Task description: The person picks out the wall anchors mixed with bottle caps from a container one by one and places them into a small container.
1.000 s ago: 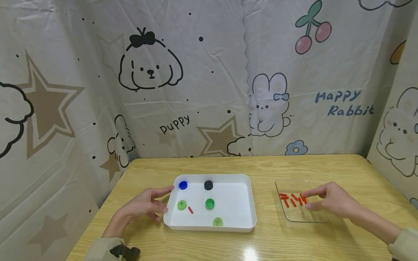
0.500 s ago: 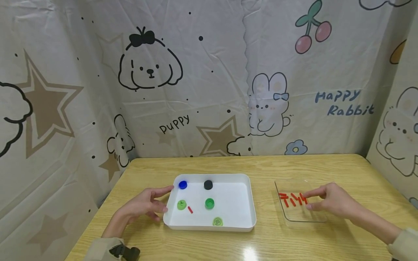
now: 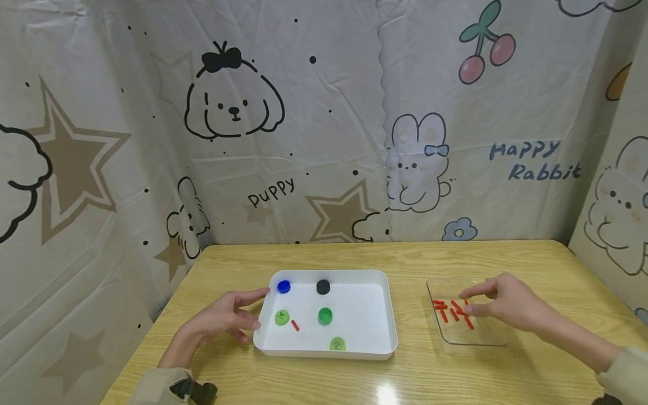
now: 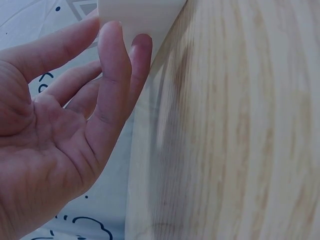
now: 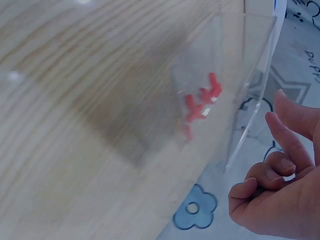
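My left hand point(image 3: 228, 318) rests its fingertips on the left wall of a white tray point(image 3: 359, 315); in the left wrist view the fingers point(image 4: 114, 65) lie against the tray's corner. Over a clear plastic box point(image 3: 483, 337) is my right hand point(image 3: 511, 304), with thumb and index finger apart and nothing seen between them. Several short red sticks point(image 3: 442, 314) lie in the box, loosely scattered. From the right wrist view the red sticks point(image 5: 200, 102) show blurred through the clear wall, with the right hand point(image 5: 285, 165) beside the box, its other fingers curled.
Inside the tray are a blue cap point(image 3: 284, 287), a black cap point(image 3: 323, 287), a green cap point(image 3: 325, 316), two light green round pieces, one at the left point(image 3: 282, 318), and one red stick point(image 3: 296, 325). A printed cloth point(image 3: 324, 140) hangs behind the wooden table point(image 3: 324, 382).
My right hand has risen slightly and shifted a little left, its thumb and index finger coming off the red sticks. One stick now lies nearer the front. The left hand stays put.
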`<state>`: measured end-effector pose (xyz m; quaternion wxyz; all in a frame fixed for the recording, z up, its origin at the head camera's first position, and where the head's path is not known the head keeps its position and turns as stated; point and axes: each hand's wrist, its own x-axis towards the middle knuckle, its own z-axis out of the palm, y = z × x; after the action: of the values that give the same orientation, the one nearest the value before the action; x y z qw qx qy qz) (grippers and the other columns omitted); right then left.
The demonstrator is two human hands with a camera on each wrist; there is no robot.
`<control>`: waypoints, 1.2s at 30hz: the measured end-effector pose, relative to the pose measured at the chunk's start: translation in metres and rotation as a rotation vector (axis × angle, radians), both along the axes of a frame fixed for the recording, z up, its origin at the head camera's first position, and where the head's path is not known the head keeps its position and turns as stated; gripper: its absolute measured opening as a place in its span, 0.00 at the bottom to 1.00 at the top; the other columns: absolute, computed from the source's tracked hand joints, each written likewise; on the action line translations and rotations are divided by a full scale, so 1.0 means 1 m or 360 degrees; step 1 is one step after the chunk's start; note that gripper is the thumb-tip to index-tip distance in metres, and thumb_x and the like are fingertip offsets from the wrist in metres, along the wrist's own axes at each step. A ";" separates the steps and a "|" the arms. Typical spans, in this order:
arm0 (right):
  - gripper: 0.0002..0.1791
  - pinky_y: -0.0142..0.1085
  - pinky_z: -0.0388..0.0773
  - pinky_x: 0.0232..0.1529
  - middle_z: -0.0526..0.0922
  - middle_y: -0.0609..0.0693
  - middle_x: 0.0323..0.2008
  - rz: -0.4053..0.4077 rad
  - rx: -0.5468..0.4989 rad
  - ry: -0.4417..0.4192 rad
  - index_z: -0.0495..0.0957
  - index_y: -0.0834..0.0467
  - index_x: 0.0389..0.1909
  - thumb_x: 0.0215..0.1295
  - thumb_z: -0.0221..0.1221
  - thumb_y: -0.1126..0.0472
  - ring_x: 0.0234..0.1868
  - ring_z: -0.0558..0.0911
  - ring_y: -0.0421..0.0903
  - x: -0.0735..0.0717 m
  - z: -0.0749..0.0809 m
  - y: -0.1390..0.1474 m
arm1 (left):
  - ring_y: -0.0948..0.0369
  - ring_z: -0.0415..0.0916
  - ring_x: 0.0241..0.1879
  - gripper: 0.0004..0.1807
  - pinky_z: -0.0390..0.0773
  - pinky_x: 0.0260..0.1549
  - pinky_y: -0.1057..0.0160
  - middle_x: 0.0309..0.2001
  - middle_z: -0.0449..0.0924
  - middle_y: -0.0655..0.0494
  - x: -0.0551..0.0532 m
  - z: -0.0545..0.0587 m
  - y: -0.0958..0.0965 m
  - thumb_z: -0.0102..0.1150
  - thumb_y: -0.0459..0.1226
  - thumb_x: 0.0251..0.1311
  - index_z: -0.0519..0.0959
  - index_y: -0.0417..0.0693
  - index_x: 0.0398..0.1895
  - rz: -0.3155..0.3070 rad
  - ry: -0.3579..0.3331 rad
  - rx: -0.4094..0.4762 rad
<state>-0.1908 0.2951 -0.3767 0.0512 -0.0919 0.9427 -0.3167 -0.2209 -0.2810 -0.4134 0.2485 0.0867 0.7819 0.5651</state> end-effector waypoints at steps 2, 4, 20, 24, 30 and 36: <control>0.17 0.51 0.76 0.47 0.85 0.64 0.55 0.0039 -0.0018 0.0026 0.92 0.57 0.48 0.60 0.77 0.55 0.56 0.78 0.63 0.000 0.006 -0.009 | 0.54 0.81 0.30 0.47 0.87 0.29 0.57 0.82 0.49 0.35 0.000 0.000 0.000 0.73 0.30 0.59 0.62 0.41 0.81 -0.0002 0.0000 0.0000; 0.16 0.53 0.76 0.49 0.83 0.66 0.57 0.0070 -0.0038 0.0036 0.92 0.56 0.48 0.60 0.77 0.55 0.58 0.77 0.66 0.001 0.011 -0.018 | 0.54 0.81 0.30 0.47 0.87 0.29 0.57 0.82 0.49 0.35 0.000 0.000 -0.001 0.73 0.30 0.59 0.62 0.41 0.81 -0.0003 0.0003 -0.0002; 0.09 0.36 0.63 0.32 0.68 0.46 0.24 0.0397 -0.0175 0.0105 0.93 0.51 0.39 0.56 0.78 0.60 0.30 0.64 0.46 -0.008 0.031 -0.116 | 0.58 0.74 0.24 0.47 0.87 0.29 0.57 0.82 0.47 0.34 0.000 -0.001 -0.001 0.72 0.30 0.60 0.60 0.41 0.82 -0.0025 -0.0007 0.0016; 0.09 0.37 0.64 0.33 0.71 0.45 0.25 0.0488 -0.0181 0.0101 0.93 0.49 0.37 0.54 0.79 0.60 0.32 0.65 0.45 -0.014 0.030 -0.138 | 0.58 0.75 0.25 0.47 0.87 0.30 0.57 0.82 0.47 0.35 -0.001 -0.001 -0.002 0.72 0.30 0.60 0.60 0.41 0.82 -0.0024 -0.0006 0.0021; 0.10 0.36 0.68 0.36 0.67 0.45 0.24 0.0623 -0.0191 0.0104 0.93 0.50 0.38 0.54 0.80 0.60 0.30 0.64 0.43 -0.029 0.025 -0.166 | 0.55 0.79 0.29 0.47 0.88 0.31 0.55 0.82 0.48 0.36 -0.001 -0.003 -0.003 0.72 0.30 0.60 0.61 0.41 0.82 -0.0016 -0.0001 0.0019; 0.13 0.36 0.70 0.41 0.68 0.43 0.24 0.0794 -0.0217 0.0054 0.93 0.52 0.41 0.54 0.79 0.63 0.30 0.65 0.42 -0.040 0.018 -0.193 | 0.53 0.81 0.35 0.47 0.88 0.31 0.55 0.82 0.49 0.37 -0.002 -0.004 -0.003 0.72 0.30 0.61 0.60 0.42 0.82 -0.0028 0.0000 0.0024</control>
<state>-0.2305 0.1017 -0.3592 0.1057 -0.3300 0.8681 -0.3555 -0.2226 -0.2844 -0.4170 0.2528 0.0954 0.7767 0.5689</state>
